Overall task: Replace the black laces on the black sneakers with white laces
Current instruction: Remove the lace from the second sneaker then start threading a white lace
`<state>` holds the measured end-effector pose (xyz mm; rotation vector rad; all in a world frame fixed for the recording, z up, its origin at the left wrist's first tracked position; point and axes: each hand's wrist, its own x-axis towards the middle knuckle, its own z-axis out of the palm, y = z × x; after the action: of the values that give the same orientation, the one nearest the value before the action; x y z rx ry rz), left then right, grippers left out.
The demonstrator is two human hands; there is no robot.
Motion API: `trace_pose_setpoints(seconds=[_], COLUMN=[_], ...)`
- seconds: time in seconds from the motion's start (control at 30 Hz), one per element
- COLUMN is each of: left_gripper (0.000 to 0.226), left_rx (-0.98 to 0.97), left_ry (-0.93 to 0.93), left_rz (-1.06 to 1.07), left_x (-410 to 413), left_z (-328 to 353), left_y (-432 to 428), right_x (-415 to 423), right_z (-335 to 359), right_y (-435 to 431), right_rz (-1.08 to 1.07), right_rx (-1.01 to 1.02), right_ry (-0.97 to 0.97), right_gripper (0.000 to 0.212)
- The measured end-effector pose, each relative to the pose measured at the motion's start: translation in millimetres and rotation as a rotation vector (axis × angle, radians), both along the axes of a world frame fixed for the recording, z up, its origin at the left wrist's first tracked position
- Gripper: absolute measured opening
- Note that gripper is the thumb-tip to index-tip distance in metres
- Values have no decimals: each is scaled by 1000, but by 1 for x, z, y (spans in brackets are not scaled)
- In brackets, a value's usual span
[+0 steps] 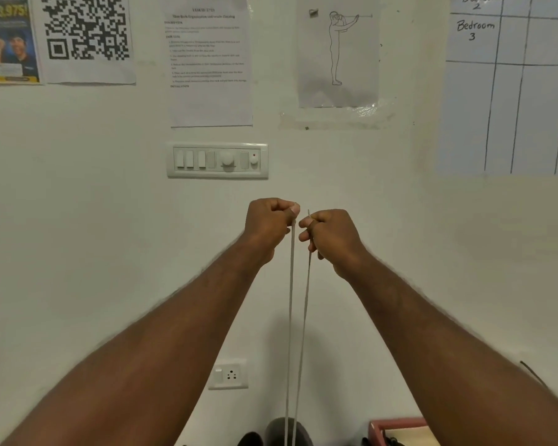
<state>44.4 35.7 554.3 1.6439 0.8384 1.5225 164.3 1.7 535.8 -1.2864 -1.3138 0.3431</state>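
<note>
Both my arms reach up in front of a white wall. My left hand (269, 225) pinches one end of a white lace (291, 317) between thumb and curled fingers. Close beside it, my right hand (331, 236) grips the other end, whose tip pokes up above the fingers. The two strands hang nearly straight down, side by side, to a black sneaker (287, 432) at the bottom edge. Only the sneaker's top shows; the eyelets are out of sight.
A switch panel (217, 160) sits on the wall just above my hands, and a socket (228, 375) lower down. Papers and a QR code (86, 27) hang higher up. A red tray or box (400, 431) lies at the bottom right.
</note>
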Motion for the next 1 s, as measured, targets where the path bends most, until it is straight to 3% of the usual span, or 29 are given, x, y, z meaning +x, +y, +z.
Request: trace_pose_setpoints(seconds=[0.33,0.67,1.0], left_gripper=[10,8,5], left_rx=[-31,-53,-32], left_ry=[52,88,75], left_rz=[-70,-127,-123], left_x=[1,-10,-12], left_z=[-5,-12,-25], left_y=[-5,3,2], right_x=[-4,-4,-9], right_z=[-10,-14,-14], right_y=[-2,9,6], right_rz=[-9,-53,-91], right_rx=[24,21,-17], right_ry=[-7,-207,-301], right_gripper=[28,15,24])
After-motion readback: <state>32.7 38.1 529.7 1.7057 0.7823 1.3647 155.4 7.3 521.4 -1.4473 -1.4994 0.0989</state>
